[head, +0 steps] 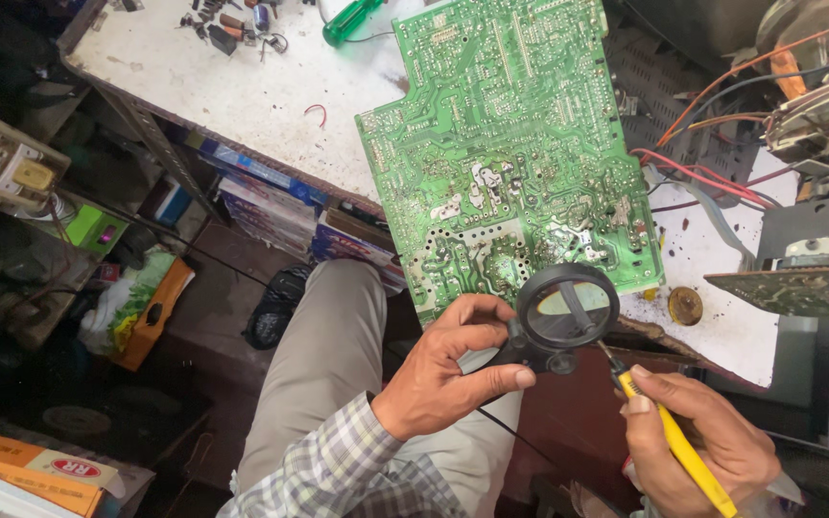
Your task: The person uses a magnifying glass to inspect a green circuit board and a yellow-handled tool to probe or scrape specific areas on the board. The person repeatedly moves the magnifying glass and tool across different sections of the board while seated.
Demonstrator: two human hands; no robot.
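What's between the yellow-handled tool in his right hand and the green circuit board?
In the head view, the round black magnifier, held by the left hand, sits between the yellow-handled tool and circuit board.

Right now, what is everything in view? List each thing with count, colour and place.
circuit board: one, green, over the bench's near edge
magnifying glass: one, black, at the board's lower edge
yellow-handled tool: one, tip under the lens
workbench: one, white, stained, upper half
screwdriver handle: one, green, top of bench
wires: several, red, orange and dark, right of board
small parts: several, dark, bench's far left
orange box: one, bottom left
left hand: holds the magnifying glass
right hand: holds the yellow-handled tool
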